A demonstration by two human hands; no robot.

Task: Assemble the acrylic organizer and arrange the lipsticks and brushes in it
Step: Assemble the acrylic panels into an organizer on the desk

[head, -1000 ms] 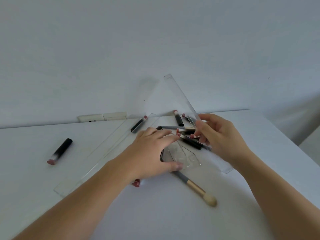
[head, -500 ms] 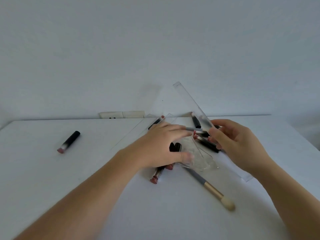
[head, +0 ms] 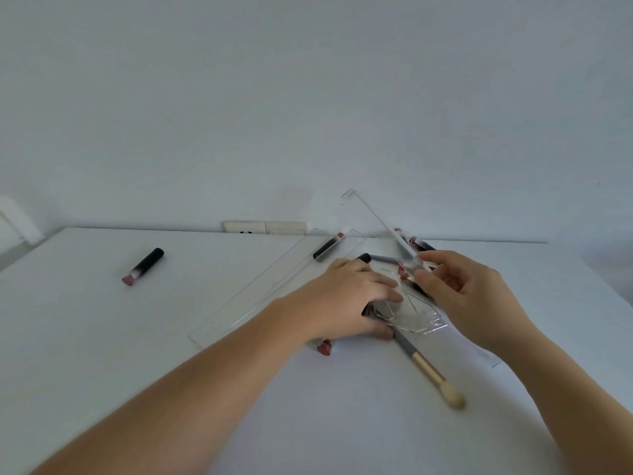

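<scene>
On the table (head: pixel 102 337), both hands' curled fingers (head: pixel 380 286) grip clear acrylic panels (head: pixel 407 313) among loose lipsticks (head: pixel 144 265).

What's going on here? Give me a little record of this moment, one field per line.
setting: white table against a pale wall
left hand: palm down on the clear acrylic pieces, fingers curled over the hexagonal piece
right hand: pinching the lower edge of a tilted acrylic panel
flat panel: lying on the table, left of the hands
stray lipstick: alone at far left, uncapped
brush: lying near the hands, bristles toward the camera
other lipsticks: several scattered around and under the panels
organizer: not yet assembled
</scene>
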